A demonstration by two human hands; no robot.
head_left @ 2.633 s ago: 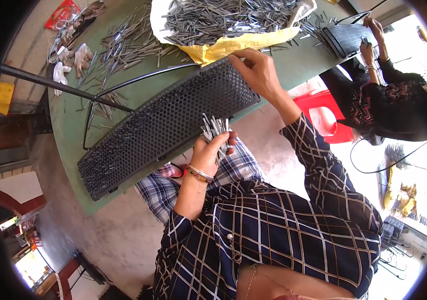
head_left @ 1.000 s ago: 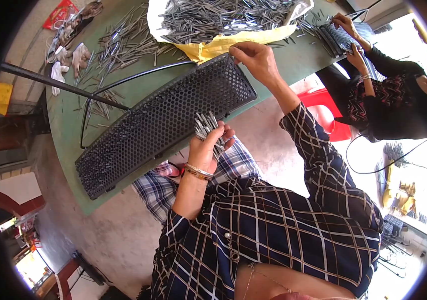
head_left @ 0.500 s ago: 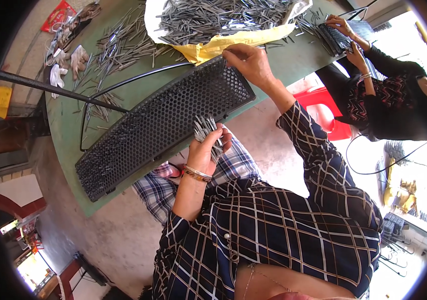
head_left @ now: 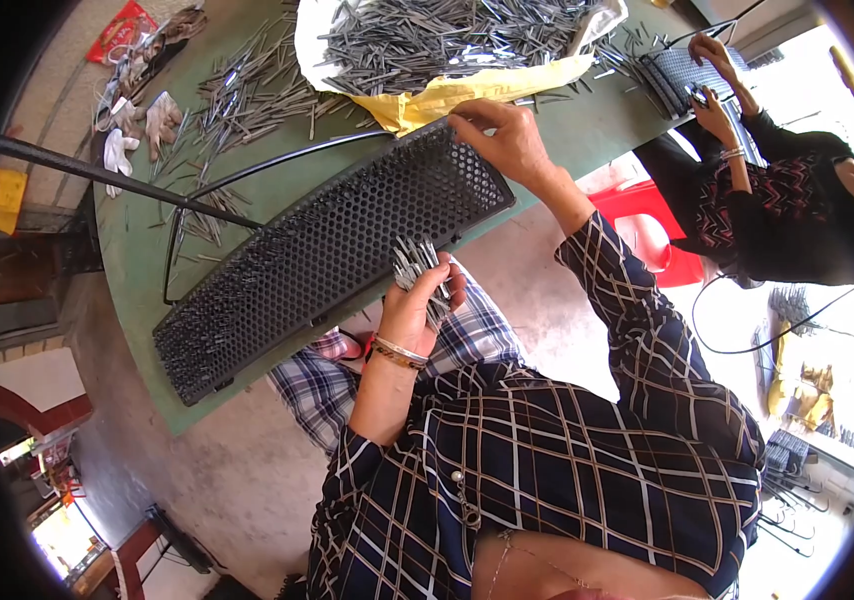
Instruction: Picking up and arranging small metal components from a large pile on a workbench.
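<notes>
A long black panel [head_left: 347, 245] full of round holes lies slanted along the near edge of the green table. Dark strips stand in holes at its left end and along its far side. My left hand [head_left: 412, 318], a bangle and a beaded bracelet on its wrist, is closed around a bundle of thin grey metal-looking strips [head_left: 413, 262] just in front of the panel. At the panel's far right corner, my right hand [head_left: 507, 140] has its fingertips pinched together against the holes. Whatever is between those fingertips is too small to make out.
A white and yellow sack [head_left: 437, 105] heaped with strips lies beyond the panel. Loose strips [head_left: 257, 95] and gloves [head_left: 119, 150] lie on the table [head_left: 137, 270] at left. A black rod [head_left: 127, 180] crosses there. At right, a co-worker [head_left: 787, 200] handles another panel beside a red stool [head_left: 647, 225].
My right hand stays at the panel's far right corner with a slight shift of the fingers. My left hand keeps the bundle. The co-worker's far hand has lifted away from the other panel.
</notes>
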